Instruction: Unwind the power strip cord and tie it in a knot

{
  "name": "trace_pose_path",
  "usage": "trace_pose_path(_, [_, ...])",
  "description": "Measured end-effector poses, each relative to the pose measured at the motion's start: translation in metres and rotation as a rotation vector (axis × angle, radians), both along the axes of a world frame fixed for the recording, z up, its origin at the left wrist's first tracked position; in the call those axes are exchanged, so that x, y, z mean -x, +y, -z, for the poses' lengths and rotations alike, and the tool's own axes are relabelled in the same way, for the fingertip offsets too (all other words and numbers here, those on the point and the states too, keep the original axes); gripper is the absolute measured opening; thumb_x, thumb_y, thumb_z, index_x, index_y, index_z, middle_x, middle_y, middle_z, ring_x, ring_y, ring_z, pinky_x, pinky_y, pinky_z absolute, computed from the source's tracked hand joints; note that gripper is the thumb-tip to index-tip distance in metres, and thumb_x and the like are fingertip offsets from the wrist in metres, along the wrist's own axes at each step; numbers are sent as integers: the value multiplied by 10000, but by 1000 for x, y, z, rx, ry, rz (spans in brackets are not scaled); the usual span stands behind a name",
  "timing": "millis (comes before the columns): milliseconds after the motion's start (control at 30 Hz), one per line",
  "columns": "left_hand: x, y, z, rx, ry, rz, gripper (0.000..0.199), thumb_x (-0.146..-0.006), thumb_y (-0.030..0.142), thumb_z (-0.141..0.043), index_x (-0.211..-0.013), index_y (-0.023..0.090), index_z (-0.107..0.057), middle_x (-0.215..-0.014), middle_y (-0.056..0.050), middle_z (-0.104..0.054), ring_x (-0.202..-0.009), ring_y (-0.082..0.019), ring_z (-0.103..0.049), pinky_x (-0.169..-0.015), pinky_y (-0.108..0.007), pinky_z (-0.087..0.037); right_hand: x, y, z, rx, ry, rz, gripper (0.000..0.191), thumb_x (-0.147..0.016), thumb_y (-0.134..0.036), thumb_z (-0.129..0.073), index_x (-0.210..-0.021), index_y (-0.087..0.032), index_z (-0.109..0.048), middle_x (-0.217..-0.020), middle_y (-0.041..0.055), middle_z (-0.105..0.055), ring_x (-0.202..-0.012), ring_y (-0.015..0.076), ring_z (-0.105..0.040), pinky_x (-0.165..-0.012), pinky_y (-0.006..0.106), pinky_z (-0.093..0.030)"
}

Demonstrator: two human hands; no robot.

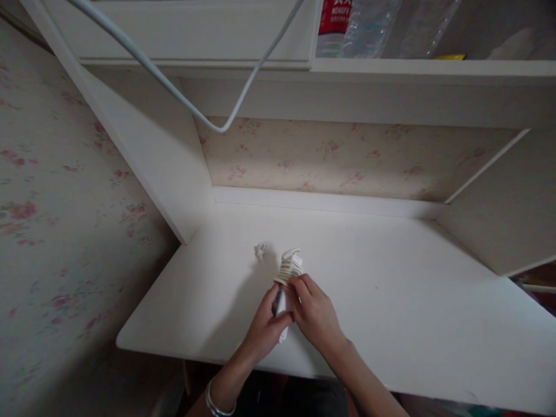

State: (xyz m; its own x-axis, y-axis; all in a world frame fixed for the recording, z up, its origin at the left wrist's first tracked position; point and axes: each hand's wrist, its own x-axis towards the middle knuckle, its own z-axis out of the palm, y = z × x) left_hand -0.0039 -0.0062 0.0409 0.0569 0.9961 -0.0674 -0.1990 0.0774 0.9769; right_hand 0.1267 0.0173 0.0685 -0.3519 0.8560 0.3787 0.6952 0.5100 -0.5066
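Observation:
Over the front part of the desk, both my hands are on a slim white bar, likely a power strip (283, 335), with a dark patch on its left side. Several turns of off-white cord (290, 267) are wound round its far end, and a loop sticks up at the top. My left hand (266, 321) is closed around the near part of the bar. The fingers of my right hand (313, 310) are bent in against the bar just below the coils; what exactly they pinch is hidden. A small whitish bundle (260, 251) lies beyond, to the left.
The white desk (391, 324) has a side panel (152, 145) on the left and a shelf (425, 68) above, holding clear plastic bottles (369, 29) and a red-labelled pack (334, 20). A pale cable (191, 107) hangs down in front of the shelf.

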Motion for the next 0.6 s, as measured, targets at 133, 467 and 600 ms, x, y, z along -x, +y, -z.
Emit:
trace_pose_path(133, [-1, -1, 8, 222, -104, -10, 607, -711, 230, -662, -1290, 196, -481, -952, -58, -627, -716, -167, -587, -592, -253, -460, -7, 9, 12, 44, -50, 29, 177, -946, -223, -352, -1016, -207, -514, -996, 99, -585, -812, 218, -588, -646, 318, -483])
trace_pose_path(467, [17, -4, 5, 318, -623, 191, 382, -761, 267, -607, -1123, 198, -508, -1029, -84, -585, -655, -126, -568, -505, -221, -374, -28, 48, 43, 411, 854, 368, 414, -880, -572, -448, -1031, -193, -522, -778, -7, -575, -510, 110, -554, -488, 248, -492])
trace_pose_path(600, [28, -3, 11, 327, -715, 382, 381, -743, 268, -597, -1106, 194, -507, -1045, -105, -593, -649, -139, -568, -475, -216, -361, -32, 62, 45, 423, 988, 398, 402, -843, -597, -496, -852, -197, -538, -748, -15, -566, -551, 98, -548, -552, 258, -541])
